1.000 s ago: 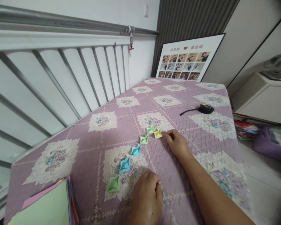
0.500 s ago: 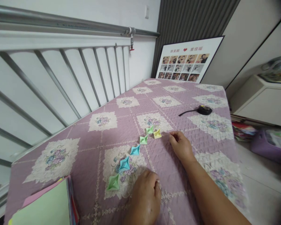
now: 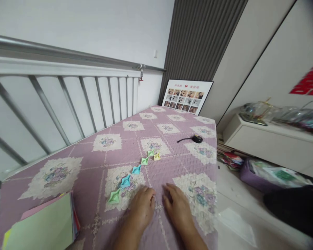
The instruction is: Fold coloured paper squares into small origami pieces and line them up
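My left hand [image 3: 143,202] rests on the cloth at the front, fingers curled in, with no object showing in it. Beside it, a short gap to the right, lies my right hand [image 3: 177,205], its fingers loosely apart and nothing in them. A slanting row of small folded paper boats runs away from the left hand: a green boat [image 3: 114,197] nearest, a larger blue boat [image 3: 125,181], a smaller blue boat [image 3: 136,169], then a green boat [image 3: 144,161] and another green boat [image 3: 150,152]. Right of that last one sits a yellow boat [image 3: 157,156]. Neither hand touches them.
A stack of coloured paper [image 3: 44,222] lies at the front left. Farther back on the flowered tablecloth [image 3: 167,170] is a black tape measure [image 3: 197,139] with a strap. A radiator [image 3: 67,111] borders the left side; a photo board [image 3: 187,96] leans behind.
My right hand has drawn back from beside the yellow boat toward my left hand, and its fingers have loosened. The view has turned right and up. The boats keep their arrangement.
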Available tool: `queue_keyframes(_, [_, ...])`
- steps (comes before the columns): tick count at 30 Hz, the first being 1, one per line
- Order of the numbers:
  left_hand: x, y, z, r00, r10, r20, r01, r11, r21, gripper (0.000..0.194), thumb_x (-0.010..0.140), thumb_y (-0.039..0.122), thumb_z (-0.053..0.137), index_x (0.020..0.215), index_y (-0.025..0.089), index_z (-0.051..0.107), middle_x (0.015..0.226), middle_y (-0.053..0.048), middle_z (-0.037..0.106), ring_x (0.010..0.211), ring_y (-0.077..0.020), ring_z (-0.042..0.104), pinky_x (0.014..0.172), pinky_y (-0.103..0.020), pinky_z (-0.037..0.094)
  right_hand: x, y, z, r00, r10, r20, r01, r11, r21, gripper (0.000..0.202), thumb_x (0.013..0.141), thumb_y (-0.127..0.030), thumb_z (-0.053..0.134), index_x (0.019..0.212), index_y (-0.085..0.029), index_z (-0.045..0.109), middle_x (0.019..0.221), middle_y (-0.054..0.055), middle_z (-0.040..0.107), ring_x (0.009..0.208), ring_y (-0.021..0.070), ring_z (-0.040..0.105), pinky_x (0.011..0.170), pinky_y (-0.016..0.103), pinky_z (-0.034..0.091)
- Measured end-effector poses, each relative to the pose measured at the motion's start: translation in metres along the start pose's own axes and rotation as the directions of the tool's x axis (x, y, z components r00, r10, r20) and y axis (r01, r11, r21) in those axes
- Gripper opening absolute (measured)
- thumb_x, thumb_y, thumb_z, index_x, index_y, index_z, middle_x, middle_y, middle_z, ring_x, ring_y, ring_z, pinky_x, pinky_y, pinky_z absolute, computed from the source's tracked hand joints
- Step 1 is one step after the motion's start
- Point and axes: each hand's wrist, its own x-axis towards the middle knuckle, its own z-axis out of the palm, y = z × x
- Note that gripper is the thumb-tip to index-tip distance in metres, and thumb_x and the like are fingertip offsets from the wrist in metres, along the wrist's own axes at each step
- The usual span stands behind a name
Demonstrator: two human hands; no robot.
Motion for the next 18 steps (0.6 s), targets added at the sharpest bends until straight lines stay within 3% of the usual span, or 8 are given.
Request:
queue_keyframes(4, [-0.012, 0.008, -0.002, 0.998, 0.042, -0.044, -0.041, 0.999, 0.023, 0.025, 0.082, 0.008, 0.043, 0.095, 0.019, 0.06, 0.096, -0.003, 0.06, 0.096, -0.0164, 0.052, 0.086, -0.028, 0.038, -0.054, -0.022, -0.005, 0.989, 0.058, 0.136, -0.021, 0.966, -0.258, 0.042, 0.083, -0.035, 0.046, 0.124, -0.034, 0.056, 0.139, 0.002, 0.047, 0.13, 0.0289, 0.04, 0.104, 0.052, 0.034])
queue_keyframes(6, [-0.026, 0.013, -0.002, 0.998, 0.054, -0.016, -0.053, 0.996, 0.075, 0.024, 0.081, 0.01, 0.045, 0.094, 0.021, 0.062, 0.102, -0.003, 0.06, 0.102, -0.0177, 0.05, 0.093, -0.03, 0.036, -0.075, -0.033, -0.007, 0.976, 0.114, 0.187, -0.046, 0.94, -0.337, 0.048, 0.085, -0.039, 0.041, 0.132, -0.029, 0.05, 0.144, 0.002, 0.04, 0.134, 0.0286, 0.033, 0.105, 0.052, 0.031])
queue_keyframes(10, [-0.07, 0.018, 0.007, 0.998, 0.054, 0.01, -0.055, 0.987, 0.152, 0.036, 0.085, 0.017, 0.04, 0.114, 0.027, 0.059, 0.134, -0.001, 0.048, 0.127, -0.0206, 0.035, 0.109, -0.037, 0.021, -0.108, -0.052, -0.012, 0.95, 0.163, 0.267, -0.035, 0.904, -0.426, 0.053, 0.087, -0.042, 0.036, 0.137, -0.027, 0.043, 0.147, 0.004, 0.034, 0.136, 0.0272, 0.031, 0.105, 0.051, 0.03])
queue_keyframes(14, [-0.118, 0.016, 0.014, 0.994, 0.025, 0.109, -0.043, 0.986, 0.162, 0.05, 0.085, 0.022, 0.038, 0.134, 0.032, 0.044, 0.151, 0.002, 0.028, 0.139, -0.0193, 0.017, 0.114, -0.039, 0.008, -0.134, -0.066, -0.013, 0.967, 0.166, 0.193, -0.049, 0.865, -0.499, 0.052, 0.085, -0.034, 0.037, 0.136, -0.028, 0.045, 0.146, 0.003, 0.036, 0.134, 0.0257, 0.034, 0.104, 0.05, 0.031])
queue_keyframes(18, [-0.15, 0.017, 0.016, 0.985, -0.056, 0.166, 0.027, 0.985, 0.172, 0.053, 0.085, 0.028, 0.038, 0.137, 0.03, 0.041, 0.152, -0.001, 0.025, 0.14, -0.0217, 0.014, 0.114, -0.042, 0.007, -0.153, -0.074, -0.013, 0.974, 0.143, 0.175, -0.04, 0.871, -0.489, 0.052, 0.083, -0.034, 0.04, 0.134, -0.029, 0.047, 0.144, 0.003, 0.039, 0.133, 0.0262, 0.037, 0.102, 0.052, 0.033])
